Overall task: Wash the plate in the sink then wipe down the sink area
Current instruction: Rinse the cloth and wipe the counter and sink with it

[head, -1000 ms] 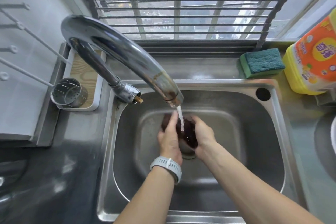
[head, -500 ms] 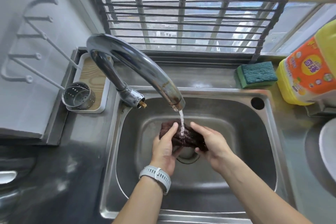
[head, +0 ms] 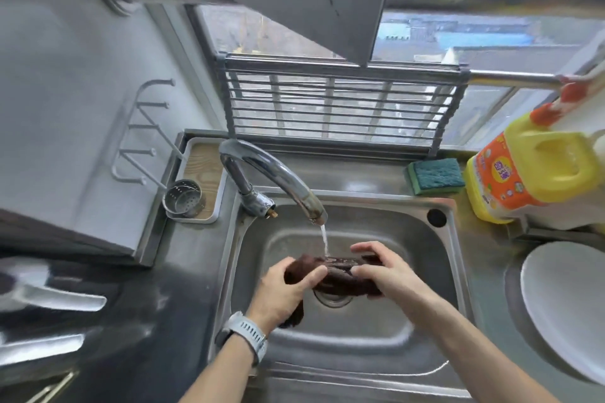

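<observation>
Head view, looking down: stainless-steel sink basin [head: 425,271] set in a steel worktop [head: 183,288], largest thing in sight. White round plate [head: 563,311] lying on the worktop just right of the basin, apart from both hands, apparently already washed. Curved chrome tap [head: 271,173] running a thin stream onto a dark brown, wet cloth [head: 340,275], held above the drain. Long axis of the cloth lying roughly left to right across the basin, one loose end hanging below the left hand [head: 281,294]. Left hand gripping that end, fingers curled over the top edge. Right hand [head: 383,275] holding the other end, thumb and fingers [head: 363,247] bent round the fabric.

Step in hand, by judgement: rinsing the cloth before wiping the sink area. To do it well: keep the middle under the stream, work the fabric between both grips, then twist the ends in opposite ways over the drain so little water drips on the worktop.

Also there: yellow-and-orange detergent bottle [head: 520,170], green scouring sponge [head: 435,175].
</observation>
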The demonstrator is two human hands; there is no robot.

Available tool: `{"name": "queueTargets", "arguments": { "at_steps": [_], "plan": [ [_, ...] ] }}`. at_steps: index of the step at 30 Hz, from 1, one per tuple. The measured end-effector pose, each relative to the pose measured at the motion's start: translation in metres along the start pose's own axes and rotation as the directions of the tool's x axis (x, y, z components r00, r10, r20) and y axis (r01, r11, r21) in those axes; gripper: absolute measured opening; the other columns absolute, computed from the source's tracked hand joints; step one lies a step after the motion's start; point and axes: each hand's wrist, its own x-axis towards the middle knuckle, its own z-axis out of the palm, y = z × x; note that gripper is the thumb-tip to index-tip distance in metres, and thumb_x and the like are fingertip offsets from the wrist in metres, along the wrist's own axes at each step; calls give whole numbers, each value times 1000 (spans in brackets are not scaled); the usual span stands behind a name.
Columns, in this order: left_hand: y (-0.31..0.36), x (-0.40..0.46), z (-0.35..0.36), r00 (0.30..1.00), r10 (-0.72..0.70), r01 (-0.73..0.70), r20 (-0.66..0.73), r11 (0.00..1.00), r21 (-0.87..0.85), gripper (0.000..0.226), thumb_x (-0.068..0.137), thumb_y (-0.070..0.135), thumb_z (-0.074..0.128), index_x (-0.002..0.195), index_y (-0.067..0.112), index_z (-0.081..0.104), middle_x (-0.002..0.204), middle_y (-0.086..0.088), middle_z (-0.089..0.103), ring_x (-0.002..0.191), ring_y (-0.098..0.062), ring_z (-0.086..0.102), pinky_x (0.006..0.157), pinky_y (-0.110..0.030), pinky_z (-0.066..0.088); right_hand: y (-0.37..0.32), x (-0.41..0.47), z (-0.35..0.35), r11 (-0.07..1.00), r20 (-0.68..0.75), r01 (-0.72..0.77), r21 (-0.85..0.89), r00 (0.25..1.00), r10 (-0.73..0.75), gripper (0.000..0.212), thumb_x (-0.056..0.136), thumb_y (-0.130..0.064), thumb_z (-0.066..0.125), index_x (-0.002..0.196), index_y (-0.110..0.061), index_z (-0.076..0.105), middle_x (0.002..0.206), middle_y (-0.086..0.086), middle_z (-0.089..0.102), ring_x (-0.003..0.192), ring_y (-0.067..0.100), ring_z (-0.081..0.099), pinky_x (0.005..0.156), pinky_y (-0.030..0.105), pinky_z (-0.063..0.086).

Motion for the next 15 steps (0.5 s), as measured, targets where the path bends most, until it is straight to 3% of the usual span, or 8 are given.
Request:
{"name": "queueTargets", "arguments": {
  "at_steps": [2, 3, 5, 7, 9, 11, 13, 15],
  "plan": [
    [8, -4, 2, 997, 29, -31, 68, 999, 32, 50, 65, 75, 78, 88, 32, 65, 81, 6, 75, 77, -14, 72, 76, -34, 57, -15, -13, 3, 929, 152, 117, -352, 986, -66, 52, 65, -43, 83, 112, -32, 65, 103, -6, 69, 89, 9, 68, 71, 26, 57],
    [13, -6, 4, 994, 29, -29, 102, 1000, 3, 50, 65, 72, 81, 92, 33, 65, 88, 4, 77, 85, -17, 74, 80, -38, 59, -18, -16, 8, 813, 174, 157, -560, 982, -70, 58, 59, -57, 78, 109, -31, 65, 99, -7, 65, 88, 11, 66, 74, 28, 56],
    [25, -12, 12, 994, 4, 8, 105, 994, -112, 46, 71, 54, 88, 101, 24, 69, 98, -4, 77, 90, -21, 74, 77, -36, 61, -19, -15, 22, 689, 158, 150, -709, 986, -52, 56, 59, -64, 60, 103, -29, 64, 94, -3, 59, 89, 19, 63, 78, 35, 54],
    [30, -18, 23, 996, -74, 83, 40, 947, -310, 32, 81, 35, 84, 105, 16, 73, 99, -11, 77, 81, -17, 73, 61, -28, 58, -25, -18, 37, 875, 114, 72, -478, 993, -19, 43, 63, -48, 52, 94, -22, 67, 84, 1, 69, 83, 22, 67, 76, 37, 57],
    [30, -23, 30, 989, -147, 141, 20, 894, -426, 18, 91, 31, 73, 106, 21, 76, 100, -5, 78, 83, -16, 73, 63, -26, 57, -26, -29, 55, 995, 74, -100, -11, 992, 100, 21, 76, -26, 56, 85, -13, 70, 69, 2, 72, 69, 20, 66, 66, 31, 53],
    [31, -27, 30, 987, -139, 162, 85, 888, -430, 19, 97, 30, 65, 114, 29, 75, 116, 6, 75, 110, -12, 69, 88, -23, 55, -21, -41, 65, 908, 131, -258, 331, 965, 227, 18, 90, -18, 58, 84, -8, 70, 68, 4, 72, 72, 20, 64, 67, 29, 45],
    [33, -30, 25, 968, -108, 193, 225, 895, -402, 42, 89, 32, 60, 131, 35, 63, 133, 10, 65, 122, -4, 60, 94, -16, 49, -13, -47, 69, 865, 147, -266, 425, 964, 224, 26, 81, -26, 72, 95, -5, 75, 79, 9, 75, 77, 21, 68, 71, 30, 48],
    [27, -29, 20, 934, -105, 237, 342, 898, -371, 78, 68, 27, 59, 144, 32, 46, 136, 8, 60, 124, -9, 58, 97, -20, 49, -7, -45, 67, 852, 84, -217, 476, 976, 202, 38, 72, -23, 80, 103, -3, 74, 84, 10, 76, 72, 16, 71, 65, 26, 50]
  ]
}}
